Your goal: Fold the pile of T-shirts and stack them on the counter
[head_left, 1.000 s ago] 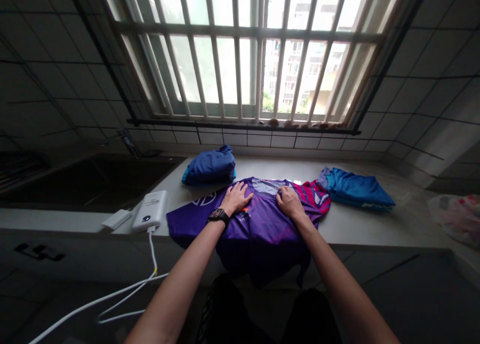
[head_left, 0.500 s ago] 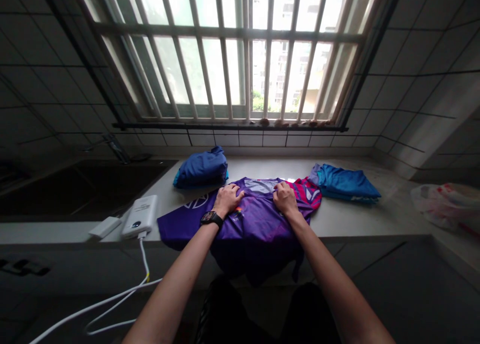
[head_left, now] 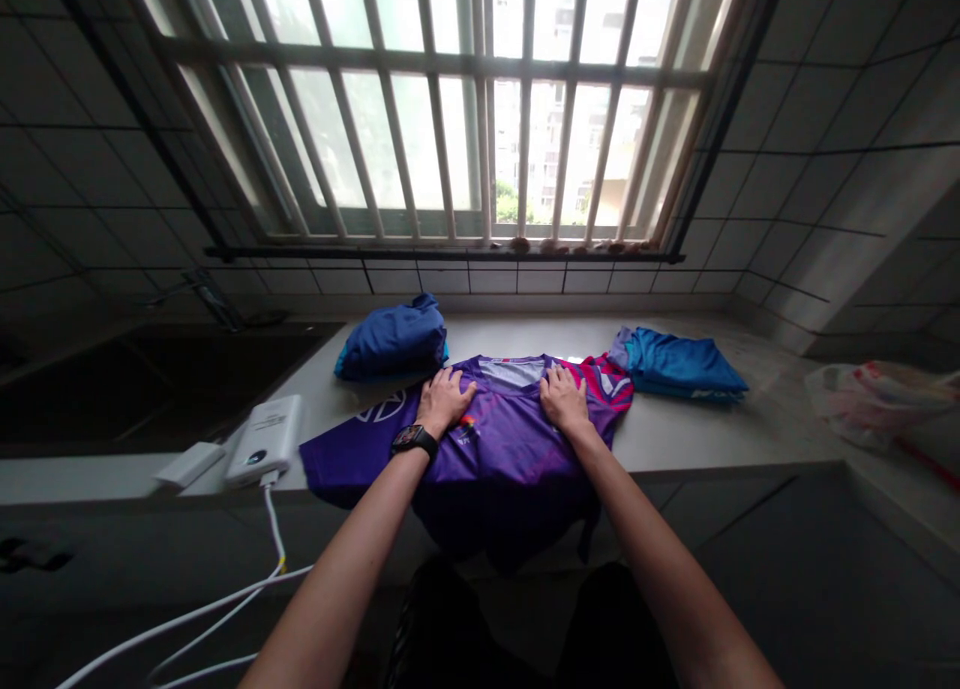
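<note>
The counter (head_left: 675,439) bears a purple shirt (head_left: 506,449) and blue bundles (head_left: 394,339).

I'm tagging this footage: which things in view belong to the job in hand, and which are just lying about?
Job in hand:
purple shirt, left hand and right hand on it
perhaps also blue bundle and folded blue cloth, both untouched

Lying about:
white device
small white block
plastic bag

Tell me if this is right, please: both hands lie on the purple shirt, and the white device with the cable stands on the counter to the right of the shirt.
Not quite: the head view shows the white device with the cable on the counter to the left of the purple shirt. The left hand and right hand do lie on it.
</note>
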`<control>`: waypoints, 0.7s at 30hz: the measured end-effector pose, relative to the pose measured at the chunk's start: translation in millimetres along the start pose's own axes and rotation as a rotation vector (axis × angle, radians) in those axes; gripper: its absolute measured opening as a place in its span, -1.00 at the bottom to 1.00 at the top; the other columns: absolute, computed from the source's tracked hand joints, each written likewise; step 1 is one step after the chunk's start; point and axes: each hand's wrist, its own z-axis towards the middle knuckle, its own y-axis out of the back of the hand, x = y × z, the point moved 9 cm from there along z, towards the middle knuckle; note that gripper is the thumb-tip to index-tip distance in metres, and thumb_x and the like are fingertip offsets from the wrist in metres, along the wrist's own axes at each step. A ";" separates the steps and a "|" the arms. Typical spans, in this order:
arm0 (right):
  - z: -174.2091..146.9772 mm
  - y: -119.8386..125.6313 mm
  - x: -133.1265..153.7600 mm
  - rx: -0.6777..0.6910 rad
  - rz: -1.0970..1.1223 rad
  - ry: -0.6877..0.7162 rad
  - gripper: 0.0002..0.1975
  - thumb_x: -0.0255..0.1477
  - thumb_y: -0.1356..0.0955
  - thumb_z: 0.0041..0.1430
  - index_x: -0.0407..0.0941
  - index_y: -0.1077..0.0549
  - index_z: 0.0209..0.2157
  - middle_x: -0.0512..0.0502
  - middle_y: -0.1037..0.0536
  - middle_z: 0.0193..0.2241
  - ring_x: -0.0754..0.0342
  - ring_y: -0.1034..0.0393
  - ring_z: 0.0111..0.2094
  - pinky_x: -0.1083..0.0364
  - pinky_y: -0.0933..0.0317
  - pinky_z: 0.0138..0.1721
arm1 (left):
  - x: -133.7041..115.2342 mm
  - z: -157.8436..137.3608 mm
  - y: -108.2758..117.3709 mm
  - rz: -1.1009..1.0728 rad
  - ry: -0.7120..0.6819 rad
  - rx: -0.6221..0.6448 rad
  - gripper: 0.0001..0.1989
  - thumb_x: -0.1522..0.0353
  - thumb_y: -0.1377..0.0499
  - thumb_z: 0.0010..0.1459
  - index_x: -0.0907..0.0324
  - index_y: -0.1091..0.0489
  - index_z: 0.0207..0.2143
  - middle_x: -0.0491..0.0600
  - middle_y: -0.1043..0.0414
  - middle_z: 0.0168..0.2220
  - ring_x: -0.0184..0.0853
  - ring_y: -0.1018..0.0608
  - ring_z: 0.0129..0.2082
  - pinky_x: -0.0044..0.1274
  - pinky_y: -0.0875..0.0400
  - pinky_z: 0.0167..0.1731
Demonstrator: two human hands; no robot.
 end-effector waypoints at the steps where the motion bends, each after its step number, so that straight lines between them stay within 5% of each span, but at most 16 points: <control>1: -0.7 3.3 -3.8 -0.036 0.006 -0.044 -0.42 -0.30 -0.02 0.45 -0.20 -0.22 0.36 -0.29 -0.10 0.43 -0.17 0.08 0.44 -0.28 0.20 0.39 | -0.2 0.1 0.6 0.002 -0.003 -0.007 -0.41 0.11 0.08 0.39 0.25 -0.31 0.29 0.18 -0.25 0.36 -0.14 -0.26 0.37 -0.34 -0.17 0.31; 5: -4.9 16.0 -21.0 -0.152 -0.011 -0.246 -0.38 -0.25 -0.03 0.44 -0.32 -0.26 0.32 -0.47 -0.15 0.39 -0.31 -0.02 0.39 -0.27 0.04 0.33 | -1.1 0.9 1.4 0.005 -0.015 -0.029 -0.42 0.11 0.08 0.38 0.25 -0.34 0.26 0.18 -0.29 0.33 -0.13 -0.29 0.35 -0.34 -0.20 0.29; 10: 17.2 30.5 -39.4 -0.062 -0.044 -0.189 -0.50 -0.33 -0.14 0.40 -0.34 -0.45 0.14 -0.54 -0.44 0.16 -0.26 -0.34 0.18 -0.08 -0.24 0.10 | -0.9 1.0 2.1 -0.015 -0.013 -0.047 -0.45 0.13 0.08 0.38 0.21 -0.37 0.23 0.14 -0.32 0.32 -0.15 -0.31 0.34 -0.35 -0.21 0.29; 14: 38.3 33.0 -65.4 0.231 0.032 -0.053 -0.71 -0.34 -0.34 0.23 -0.25 -0.61 -0.21 -0.30 -0.63 -0.22 -0.09 -0.51 -0.15 0.12 -0.27 -0.20 | -2.0 -0.4 4.7 -0.031 -0.017 -0.064 -0.47 0.12 0.08 0.37 0.19 -0.41 0.19 0.14 -0.35 0.29 -0.14 -0.33 0.32 -0.35 -0.24 0.26; 18: 41.8 46.0 -80.7 0.296 0.079 0.023 -0.83 -0.43 -0.41 0.06 -0.16 -0.51 -0.56 -0.02 -0.46 -0.60 0.07 -0.40 -0.42 0.18 -0.14 -0.39 | -2.8 -0.8 5.9 -0.040 -0.017 -0.066 -0.46 0.12 0.08 0.37 0.21 -0.42 0.18 0.16 -0.35 0.29 -0.13 -0.33 0.32 -0.34 -0.25 0.25; 21: 40.7 54.8 -75.8 0.284 0.198 0.078 -0.78 -0.41 -0.33 0.12 -0.13 -0.42 -0.58 0.06 -0.35 -0.64 0.12 -0.27 -0.50 0.18 -0.10 -0.45 | -2.5 0.2 4.8 -0.046 -0.012 -0.057 -0.45 0.12 0.08 0.36 0.21 -0.40 0.20 0.17 -0.33 0.30 -0.12 -0.32 0.33 -0.34 -0.24 0.26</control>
